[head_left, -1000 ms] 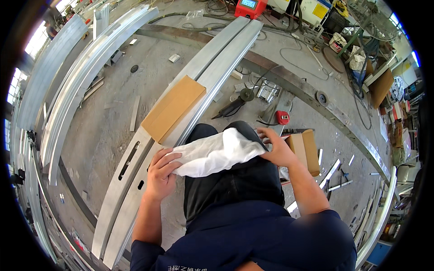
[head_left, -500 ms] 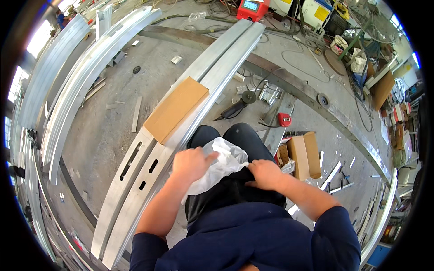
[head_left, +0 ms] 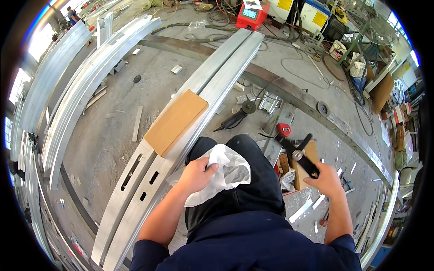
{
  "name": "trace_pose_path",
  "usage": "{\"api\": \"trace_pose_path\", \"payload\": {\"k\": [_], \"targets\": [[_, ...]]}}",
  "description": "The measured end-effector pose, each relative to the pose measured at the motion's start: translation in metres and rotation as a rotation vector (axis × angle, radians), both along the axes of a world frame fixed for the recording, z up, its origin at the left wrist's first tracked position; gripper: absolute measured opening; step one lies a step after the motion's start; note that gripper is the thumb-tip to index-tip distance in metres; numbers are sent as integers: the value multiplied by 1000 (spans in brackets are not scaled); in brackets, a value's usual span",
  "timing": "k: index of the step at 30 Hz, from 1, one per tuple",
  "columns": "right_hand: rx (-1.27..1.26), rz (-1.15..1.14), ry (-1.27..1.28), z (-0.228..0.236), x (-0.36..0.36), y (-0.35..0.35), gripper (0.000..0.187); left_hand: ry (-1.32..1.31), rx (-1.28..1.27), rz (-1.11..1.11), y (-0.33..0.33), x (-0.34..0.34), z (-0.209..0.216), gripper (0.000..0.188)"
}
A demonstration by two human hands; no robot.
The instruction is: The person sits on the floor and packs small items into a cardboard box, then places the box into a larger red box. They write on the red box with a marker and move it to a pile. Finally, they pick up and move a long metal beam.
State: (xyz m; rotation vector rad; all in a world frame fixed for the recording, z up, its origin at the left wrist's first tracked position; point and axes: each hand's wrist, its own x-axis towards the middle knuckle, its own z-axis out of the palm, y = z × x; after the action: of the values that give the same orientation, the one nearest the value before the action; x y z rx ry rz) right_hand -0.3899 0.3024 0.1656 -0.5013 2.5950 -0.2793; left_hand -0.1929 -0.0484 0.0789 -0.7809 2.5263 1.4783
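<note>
And there your left hand [head_left: 197, 176] pinches the crumpled white bag [head_left: 233, 168] over your lap [head_left: 258, 198] while your right hand [head_left: 327, 179] grips the black pronged part [head_left: 298, 156] near one end by the open carton [head_left: 300, 180], an end-only hold that could let it twist loose.

The bag [head_left: 235, 174] is in the left hand [head_left: 196, 175], over the lap [head_left: 255, 194]. The hardware piece [head_left: 297, 156] extends ahead-left from the right hand [head_left: 326, 179]; the open carton [head_left: 300, 177] sits just left of that hand. Left of both hands run the beams [head_left: 217, 83], carrying the closed carton [head_left: 176, 122]. Ahead, between the hands, the grinder [head_left: 234, 119] lies on the floor [head_left: 120, 99], left of the tape measure [head_left: 284, 129].
</note>
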Motion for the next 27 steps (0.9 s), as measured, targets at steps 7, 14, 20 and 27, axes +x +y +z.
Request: {"api": "trace_pose_path", "payload": {"k": [7, 14, 20, 27], "targets": [[-124, 432, 94, 13, 21, -39, 42, 92, 129, 101, 20, -7, -21, 40], [206, 1029, 288, 7, 26, -66, 19, 159, 233, 239, 27, -15, -32, 45], [66, 1204, 497, -11, 33, -77, 17, 8, 98, 97, 25, -17, -34, 40], [-33, 1412, 597, -11, 25, -89, 23, 165, 224, 237, 8, -34, -32, 23]]}}
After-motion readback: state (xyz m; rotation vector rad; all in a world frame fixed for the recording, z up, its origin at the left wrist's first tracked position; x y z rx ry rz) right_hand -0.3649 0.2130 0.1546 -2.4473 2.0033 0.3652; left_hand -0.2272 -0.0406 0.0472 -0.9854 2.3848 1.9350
